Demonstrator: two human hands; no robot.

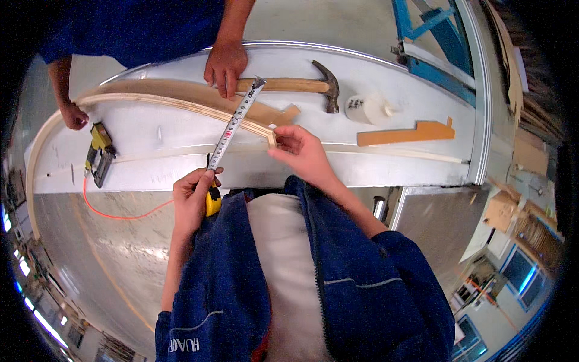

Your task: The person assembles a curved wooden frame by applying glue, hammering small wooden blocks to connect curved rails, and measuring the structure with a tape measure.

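My left hand (pixel 192 196) is closed around a yellow tape measure (pixel 213 203) near the table's front edge. Its metal blade (pixel 228 130) runs out and away, crossing over a long curved wooden strip (pixel 181 105), with the hooked tip beside the hammer's handle. At the right end of that layered strip, my right hand (pixel 301 154) pinches the wood between thumb and fingers. A flat brown curved piece (pixel 163 87) lies along the far side of the strip.
Another person's hand (pixel 227 66) rests by a hammer (pixel 295 85); their other hand (pixel 73 114) is near the strip's bend. A nail gun (pixel 100 154) with an orange hose (pixel 120 217), a white bottle (pixel 365 110) and a notched brown board (pixel 404 134) lie on the metal table (pixel 181 136).
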